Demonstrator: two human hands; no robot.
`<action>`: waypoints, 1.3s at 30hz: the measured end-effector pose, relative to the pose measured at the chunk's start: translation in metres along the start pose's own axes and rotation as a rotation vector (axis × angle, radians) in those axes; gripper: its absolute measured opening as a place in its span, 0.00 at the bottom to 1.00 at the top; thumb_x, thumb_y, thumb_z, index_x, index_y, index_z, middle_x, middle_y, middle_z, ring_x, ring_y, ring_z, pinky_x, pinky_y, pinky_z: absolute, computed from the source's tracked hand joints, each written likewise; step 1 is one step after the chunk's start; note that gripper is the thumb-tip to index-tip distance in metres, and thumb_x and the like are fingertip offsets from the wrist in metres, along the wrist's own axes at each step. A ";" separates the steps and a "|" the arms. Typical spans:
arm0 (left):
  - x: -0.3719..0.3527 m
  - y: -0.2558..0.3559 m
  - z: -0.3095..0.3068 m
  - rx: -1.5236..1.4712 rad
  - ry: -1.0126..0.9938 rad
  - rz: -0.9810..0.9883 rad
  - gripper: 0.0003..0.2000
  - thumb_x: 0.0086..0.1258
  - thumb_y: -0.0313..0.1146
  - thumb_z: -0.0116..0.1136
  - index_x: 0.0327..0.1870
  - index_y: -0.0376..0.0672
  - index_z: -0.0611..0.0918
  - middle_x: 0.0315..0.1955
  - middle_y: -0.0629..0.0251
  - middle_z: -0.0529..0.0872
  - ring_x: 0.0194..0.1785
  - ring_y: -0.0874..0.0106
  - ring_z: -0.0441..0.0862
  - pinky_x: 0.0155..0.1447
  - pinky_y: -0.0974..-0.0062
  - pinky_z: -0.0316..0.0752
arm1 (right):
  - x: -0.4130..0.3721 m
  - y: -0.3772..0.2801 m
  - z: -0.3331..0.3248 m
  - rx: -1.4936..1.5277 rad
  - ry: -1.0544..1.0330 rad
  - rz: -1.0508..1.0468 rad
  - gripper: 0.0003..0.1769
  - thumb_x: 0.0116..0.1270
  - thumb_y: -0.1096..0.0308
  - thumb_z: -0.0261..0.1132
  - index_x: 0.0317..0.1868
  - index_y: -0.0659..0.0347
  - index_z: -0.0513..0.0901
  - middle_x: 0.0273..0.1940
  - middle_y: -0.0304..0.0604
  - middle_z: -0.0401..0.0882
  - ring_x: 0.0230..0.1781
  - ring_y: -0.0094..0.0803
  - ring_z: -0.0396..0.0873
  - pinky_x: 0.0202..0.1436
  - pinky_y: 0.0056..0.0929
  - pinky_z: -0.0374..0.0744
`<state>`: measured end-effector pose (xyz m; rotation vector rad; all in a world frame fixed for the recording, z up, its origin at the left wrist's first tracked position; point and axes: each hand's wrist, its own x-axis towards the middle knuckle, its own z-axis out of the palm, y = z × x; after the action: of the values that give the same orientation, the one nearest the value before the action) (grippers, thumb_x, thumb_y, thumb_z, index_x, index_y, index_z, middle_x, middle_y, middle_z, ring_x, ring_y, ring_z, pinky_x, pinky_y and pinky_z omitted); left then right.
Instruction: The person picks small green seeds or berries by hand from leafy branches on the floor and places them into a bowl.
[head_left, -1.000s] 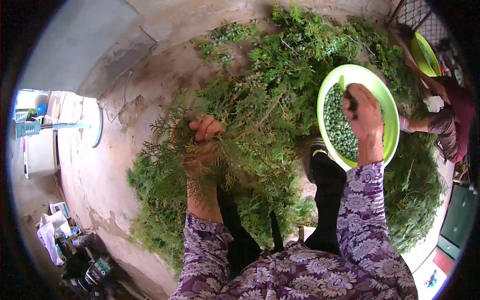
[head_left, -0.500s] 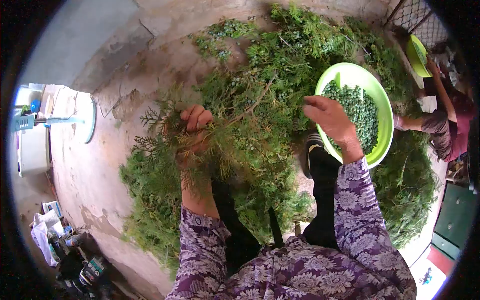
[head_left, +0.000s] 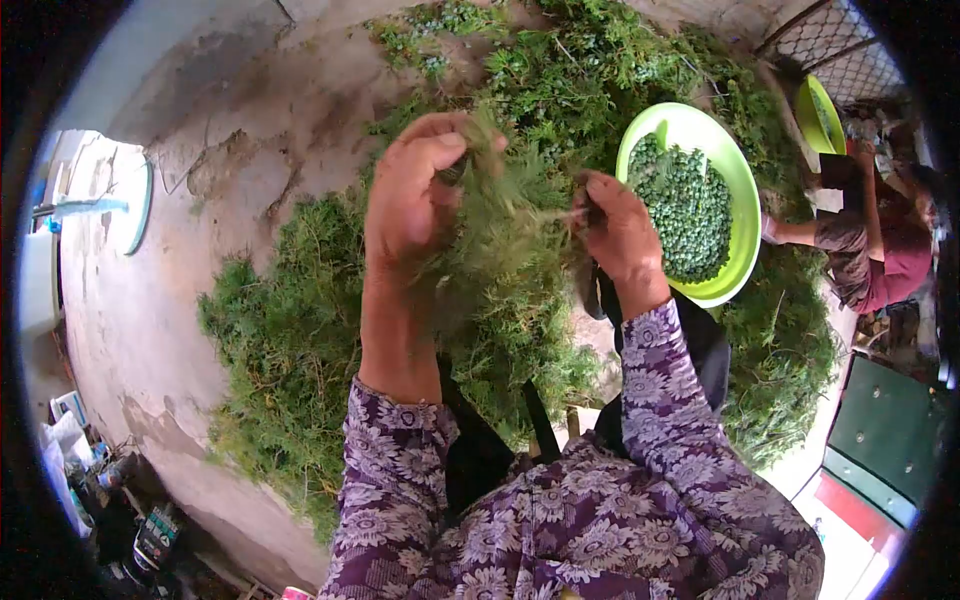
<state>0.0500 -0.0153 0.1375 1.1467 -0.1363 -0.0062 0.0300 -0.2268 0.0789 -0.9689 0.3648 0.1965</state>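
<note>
Left grip: the left hand (head_left: 415, 190), at upper centre of the frame, has its fingers curled shut over the top of a feathery green conifer sprig (head_left: 510, 225), thumb and fingertips pressed together on the foliage.
Right grip: the right hand (head_left: 622, 235), right of centre, is pinched closed on the right edge of the same sprig; what lies between the fingertips is too small to make out.
Sprig: it is held in the air between the two hands, above the person's lap, its tips hanging down towards the purple flowered sleeves (head_left: 660, 400).
Main container: a round lime-green plastic bowl (head_left: 692, 122) lies just right of the right hand, at the upper right of the frame, resting on the greenery.
Bowl contents: small round green berries (head_left: 688, 210) cover most of its bottom; the upper part of the inside is bare.
Second container: another lime-green bowl (head_left: 818, 112) shows at the far upper right, its contents unclear.
Surroundings: a wide heap of cut green branches (head_left: 290, 340) spreads over the grey concrete floor (head_left: 230, 150).
Other person: someone in a dark red top (head_left: 885, 265) sits at the right edge.
</note>
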 end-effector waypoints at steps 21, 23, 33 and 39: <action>-0.013 0.020 -0.007 -0.309 0.383 -0.164 0.08 0.61 0.31 0.51 0.33 0.33 0.76 0.29 0.60 0.79 0.34 0.71 0.76 0.38 0.76 0.69 | 0.036 0.228 -0.083 -1.345 -0.100 0.060 0.13 0.51 0.62 0.59 0.28 0.65 0.74 0.25 0.52 0.73 0.27 0.44 0.72 0.31 0.40 0.69; -0.014 0.019 -0.013 -0.321 0.394 -0.149 0.09 0.62 0.30 0.50 0.33 0.32 0.76 0.30 0.59 0.79 0.34 0.70 0.76 0.38 0.76 0.70 | 0.061 0.244 -0.079 -1.438 -0.121 0.037 0.12 0.51 0.63 0.59 0.31 0.64 0.75 0.28 0.52 0.74 0.29 0.46 0.73 0.33 0.42 0.70; -0.020 0.019 -0.023 -0.473 0.381 -0.151 0.11 0.66 0.33 0.43 0.37 0.34 0.76 0.34 0.58 0.79 0.40 0.67 0.73 0.41 0.72 0.67 | 0.098 0.294 -0.073 -1.541 0.077 0.171 0.17 0.50 0.72 0.56 0.44 0.56 0.77 0.36 0.55 0.77 0.38 0.52 0.75 0.42 0.43 0.74; -0.021 0.018 -0.017 -0.447 0.339 -0.169 0.11 0.66 0.35 0.44 0.37 0.38 0.77 0.35 0.61 0.79 0.42 0.67 0.71 0.41 0.70 0.65 | 0.106 0.294 -0.073 -1.705 -0.026 0.288 0.13 0.50 0.72 0.54 0.39 0.58 0.77 0.36 0.53 0.77 0.40 0.52 0.75 0.42 0.44 0.74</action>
<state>0.0296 0.0097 0.1447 0.6957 0.2540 0.0073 0.0170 -0.1242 -0.2255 -2.5807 0.2554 0.8540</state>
